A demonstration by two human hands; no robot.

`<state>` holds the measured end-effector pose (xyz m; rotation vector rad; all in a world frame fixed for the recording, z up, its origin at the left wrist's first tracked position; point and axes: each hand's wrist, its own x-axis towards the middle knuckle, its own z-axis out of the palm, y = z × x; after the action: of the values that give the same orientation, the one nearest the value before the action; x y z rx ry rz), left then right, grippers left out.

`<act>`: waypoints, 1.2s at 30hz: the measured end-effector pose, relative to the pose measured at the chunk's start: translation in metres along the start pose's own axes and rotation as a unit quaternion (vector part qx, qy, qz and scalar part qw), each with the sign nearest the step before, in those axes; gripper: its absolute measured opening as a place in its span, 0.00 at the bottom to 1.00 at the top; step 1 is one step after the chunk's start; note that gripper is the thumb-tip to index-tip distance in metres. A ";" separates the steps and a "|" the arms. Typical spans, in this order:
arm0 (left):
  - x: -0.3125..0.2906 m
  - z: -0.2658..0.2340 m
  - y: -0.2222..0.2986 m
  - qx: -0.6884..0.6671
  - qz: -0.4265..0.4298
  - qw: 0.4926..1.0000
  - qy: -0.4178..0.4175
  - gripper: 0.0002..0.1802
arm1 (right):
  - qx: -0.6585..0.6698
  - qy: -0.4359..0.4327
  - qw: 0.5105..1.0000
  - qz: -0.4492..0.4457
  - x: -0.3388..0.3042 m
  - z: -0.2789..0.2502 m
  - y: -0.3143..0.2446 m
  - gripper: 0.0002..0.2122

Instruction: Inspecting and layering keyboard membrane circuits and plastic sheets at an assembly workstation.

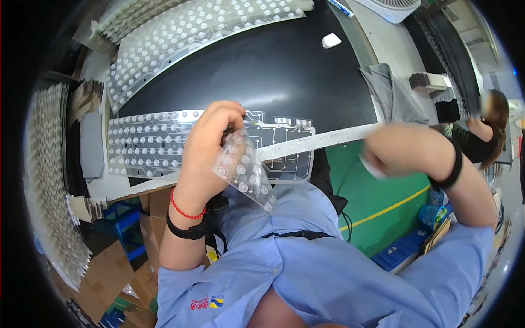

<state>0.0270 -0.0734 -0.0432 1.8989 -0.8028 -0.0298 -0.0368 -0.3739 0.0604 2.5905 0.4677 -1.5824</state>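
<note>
My left hand is closed on a clear keyboard membrane sheet with rows of white domes and printed circuit lines. The sheet lies across the near edge of the black work surface. A flap of clear domed film is peeled up below my fingers and hangs toward my lap, while bare traces show on the lower layer to its right. My right hand is off to the right over the green floor, blurred and curled, apart from the sheet. Something whitish shows at its fingertips, too smeared to name.
Stacked domed sheets cover the back left of the black mat. A small white object lies at the back right. A grey cloth drapes over the right edge, below a white fan. Another person is at far right.
</note>
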 end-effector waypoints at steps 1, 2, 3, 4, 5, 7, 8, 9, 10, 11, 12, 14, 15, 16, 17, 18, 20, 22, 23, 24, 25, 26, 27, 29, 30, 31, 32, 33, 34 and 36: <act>0.000 -0.001 0.003 -0.004 -0.011 1.000 -0.008 0.10 | 0.015 -0.042 0.999 0.030 -0.019 0.001 -0.003 0.04; -0.001 -0.003 0.005 -0.003 -0.015 1.000 -0.008 0.10 | 0.032 -0.085 0.994 0.058 -0.027 0.005 -0.003 0.03; -0.001 -0.003 0.006 0.007 -0.019 1.000 -0.006 0.09 | 0.037 -0.085 0.994 0.057 -0.024 0.006 -0.004 0.03; -0.002 -0.004 0.008 0.018 -0.023 1.000 -0.004 0.09 | 0.064 0.126 0.988 -0.057 -0.019 0.005 -0.005 0.04; -0.004 -0.004 0.006 0.021 -0.026 0.999 -0.009 0.09 | 0.088 0.331 0.924 -0.168 -0.010 0.002 -0.007 0.04; -0.003 -0.008 0.003 0.030 0.011 1.000 -0.001 0.10 | 0.105 0.538 0.801 -0.239 0.033 -0.015 -0.030 0.01; 0.001 -0.003 0.001 0.023 0.021 0.999 -0.013 0.10 | 0.111 0.578 0.774 -0.235 0.058 -0.022 -0.036 0.03; 0.004 -0.003 0.000 0.012 0.025 1.000 -0.014 0.10 | 0.079 0.614 0.746 -0.246 0.084 -0.023 -0.042 0.04; 0.004 -0.004 0.000 0.004 0.026 1.000 -0.012 0.11 | 0.078 0.608 0.748 -0.256 0.099 -0.020 -0.050 0.05; 0.006 -0.003 0.000 0.006 0.029 0.999 -0.018 0.11 | 0.044 0.592 0.767 -0.244 0.094 -0.010 -0.049 0.05; 0.004 -0.005 0.000 0.000 0.024 1.000 -0.010 0.11 | 0.009 0.572 0.783 -0.244 0.086 0.004 -0.048 0.05; -0.001 -0.003 -0.004 -0.010 0.014 1.000 0.004 0.11 | -0.023 0.397 0.896 -0.199 0.041 0.035 -0.024 0.06; -0.001 -0.003 -0.002 0.005 0.007 1.000 0.000 0.11 | 0.001 0.244 0.962 -0.127 0.015 0.038 -0.012 0.06; -0.002 -0.004 0.000 0.017 0.002 1.000 -0.005 0.11 | 0.023 0.083 0.995 -0.044 -0.006 0.038 -0.001 0.07; -0.001 -0.002 0.000 0.017 0.005 1.000 -0.004 0.11 | 0.038 0.153 0.987 -0.034 -0.018 0.045 0.013 0.06; -0.002 -0.003 0.001 0.018 0.007 1.000 -0.006 0.11 | 0.055 0.223 0.973 -0.026 -0.024 0.045 0.017 0.06; -0.004 -0.003 0.002 0.025 0.007 1.000 -0.008 0.11 | 0.090 0.396 0.910 -0.085 -0.014 0.026 0.015 0.05; -0.004 -0.002 -0.004 0.017 0.014 1.000 0.011 0.11 | 0.133 0.599 0.768 -0.183 0.015 -0.001 -0.004 0.05; -0.004 -0.003 -0.006 0.018 0.017 1.000 0.007 0.11 | 0.147 0.642 0.716 -0.231 0.040 -0.009 -0.018 0.05; -0.002 -0.003 -0.008 0.013 0.022 1.000 0.014 0.10 | 0.121 0.622 0.737 -0.234 0.062 -0.016 -0.031 0.06; -0.001 -0.004 -0.009 0.012 0.024 0.999 0.022 0.10 | 0.097 0.618 0.743 -0.238 0.081 -0.021 -0.050 0.06; 0.002 -0.004 -0.006 0.010 0.029 0.999 0.015 0.10 | 0.078 0.596 0.751 -0.274 0.091 -0.026 -0.063 0.07; 0.001 -0.006 -0.004 0.019 0.012 1.000 0.008 0.09 | 0.073 0.588 0.761 -0.265 0.098 -0.023 -0.071 0.08; 0.003 -0.005 -0.004 0.025 -0.001 1.000 -0.001 0.09 | 0.051 0.573 0.782 -0.238 0.094 -0.013 -0.065 0.10; 0.003 -0.003 -0.008 0.025 0.013 0.999 0.018 0.09 | 0.030 0.562 0.794 -0.229 0.082 -0.002 -0.049 0.12; 0.000 -0.005 -0.009 0.032 0.020 0.998 0.044 0.09 | 0.018 0.528 0.827 -0.193 0.065 0.006 -0.033 0.11; -0.007 -0.008 -0.009 0.038 0.008 0.997 0.060 0.09 | 0.003 0.488 0.858 -0.161 0.048 0.014 -0.014 0.10; -0.008 -0.008 -0.007 0.030 0.010 0.998 0.058 0.10 | 0.000 0.438 0.893 -0.103 0.026 0.020 0.016 0.09; -0.006 -0.005 -0.007 0.014 0.018 0.999 0.048 0.11 | 0.000 0.385 0.922 -0.032 0.008 0.026 0.042 0.08; -0.003 0.000 -0.007 -0.026 0.023 0.999 0.034 0.16 | 0.068 0.569 0.819 -0.016 -0.004 0.028 0.060 0.06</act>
<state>0.0287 -0.0699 -0.0500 1.8223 -0.7917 0.0402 -0.0450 -0.4383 0.0445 3.3583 0.4209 0.1600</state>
